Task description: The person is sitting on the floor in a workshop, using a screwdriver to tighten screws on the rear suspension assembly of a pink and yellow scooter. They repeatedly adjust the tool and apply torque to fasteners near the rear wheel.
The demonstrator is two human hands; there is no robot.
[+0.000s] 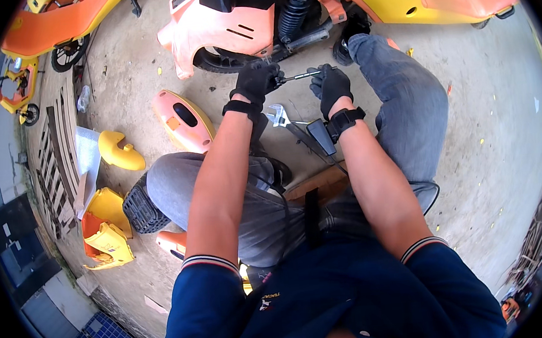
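Note:
Both my hands wear black gloves and sit just in front of a low pink-orange and yellow scooter point(236, 30). My left hand point(256, 82) is closed around one end of a thin dark and metallic rod point(297, 77). The fingers of my right hand point(331, 87) pinch its other end, so it lies nearly level between them. Its exact kind is too small to make out. Below the hands, near the floor, is an adjustable wrench point(278, 116) with a silver head. A dark rectangular device point(321, 137) with a cable hangs beside my right wrist.
A pink-orange and yellow body panel point(184, 120) lies on the concrete floor left of my hands. Farther left are a yellow fender-like part point(121, 151), yellow-orange panels point(109, 233) and a black crate point(143, 206). Other scooters point(63, 26) stand at the upper left.

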